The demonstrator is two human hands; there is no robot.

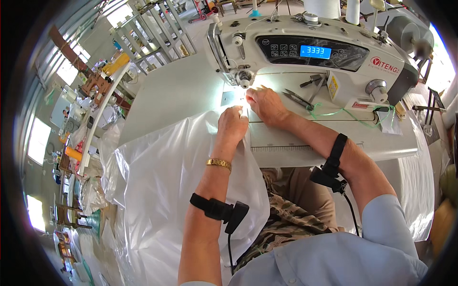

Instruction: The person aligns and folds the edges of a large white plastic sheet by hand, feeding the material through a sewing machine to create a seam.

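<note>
The white sheet material (167,190) lies on the table in front of the sewing machine (310,57), its leading edge drawn up to the needle area under the machine's head, the rest spilling off the table edge nearest the person and down over the lap. It looks thin, light and limp, with a slight sheen that suggests a slippery, plastic-like woven fabric; it folds and bunches freely, so it is best held close to the seam edge, pinched flat just short of the needle, rather than anywhere in the loose bulk.

The left hand (232,125) sits just in front of the needle plate, knuckles up, fingers curled down and pinching the sheet's edge. The right hand (267,106) is beside it, nearer the machine's body, palm down with fingers pressed on the material at the needle; whether it pinches or only presses flat is hard to tell in the glare there. Both forearms reach forward from the lower edge, each with a black strap-on device, the left wrist also with a gold bracelet (218,163). Scissors (298,99) lie on the machine bed just beyond the right hand.
</note>
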